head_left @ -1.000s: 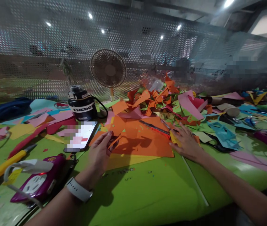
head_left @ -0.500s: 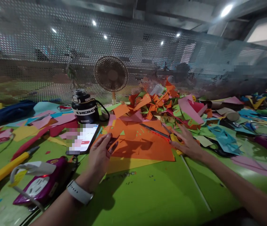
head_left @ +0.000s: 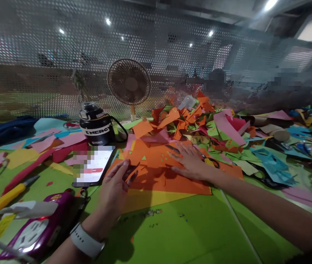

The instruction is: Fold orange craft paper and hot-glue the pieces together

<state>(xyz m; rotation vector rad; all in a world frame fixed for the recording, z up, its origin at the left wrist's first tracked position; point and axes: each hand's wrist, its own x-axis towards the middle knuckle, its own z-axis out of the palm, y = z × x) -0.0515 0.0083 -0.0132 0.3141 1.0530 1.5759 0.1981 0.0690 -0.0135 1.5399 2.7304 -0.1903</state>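
My left hand (head_left: 117, 179), a white watch band on its wrist, is pinched shut on what looks like a small piece of orange paper (head_left: 134, 169) above a stack of orange sheets (head_left: 150, 178). The paper's outline blends with the sheets beneath. My right hand (head_left: 190, 161) lies spread over the right part of the stack and holds nothing. Just beyond its wrist are scissors (head_left: 210, 161) with yellow and black handles, partly covered by the hand. A dark, slim blade-like tool (head_left: 172, 148) shows behind its fingers. Tiny green scraps (head_left: 164, 157) dot the orange paper.
A phone (head_left: 97, 165) and a black bottle (head_left: 97, 124) stand left of the stack. A purple power strip (head_left: 39, 223) and a yellow-handled tool (head_left: 4, 201) lie nearer. Behind are a fan (head_left: 130, 82) and a heap of paper scraps (head_left: 183, 117).
My right hand has moved left from the scissors onto the orange sheets, fingers spread, and the scissors stay behind. My left hand keeps its pinch. The view has shifted slightly.
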